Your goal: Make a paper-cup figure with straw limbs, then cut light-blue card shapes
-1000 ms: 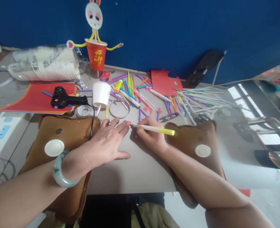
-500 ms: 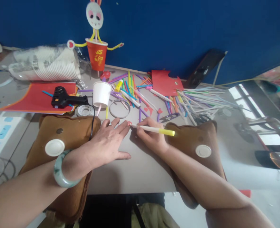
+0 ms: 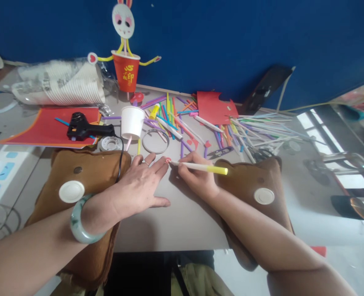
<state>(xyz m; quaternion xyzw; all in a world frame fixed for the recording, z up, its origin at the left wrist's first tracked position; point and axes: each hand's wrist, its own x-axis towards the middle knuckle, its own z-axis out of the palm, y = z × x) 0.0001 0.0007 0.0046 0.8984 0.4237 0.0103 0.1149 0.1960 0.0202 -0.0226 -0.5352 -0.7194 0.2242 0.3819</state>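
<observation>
My right hand [image 3: 198, 176] is closed round a marker pen [image 3: 205, 167] with a white barrel and a yellow end. Its tip touches or nearly touches a tiny red paper piece [image 3: 168, 159] with a pale mark on it. My left hand [image 3: 144, 183] lies flat on the table, thumb apart, its fingertips against that small piece. Just beyond the left fingers stand a white paper cup [image 3: 132, 122] on straw legs and a clear ring [image 3: 156, 141], perhaps a tape roll.
A rabbit figure in a red cup [image 3: 126, 70] stands at the back. To the left lie a black glue gun [image 3: 87, 126], red paper [image 3: 49, 121] and bagged cups [image 3: 58, 82]. Coloured straws [image 3: 262, 127] and markers spread behind. Brown cushions [image 3: 52, 176] lie under both forearms; small snips [image 3: 220, 153] are near.
Almost nothing differs. The yellow end of the marker has shifted very slightly, while both hands stay in the same place.
</observation>
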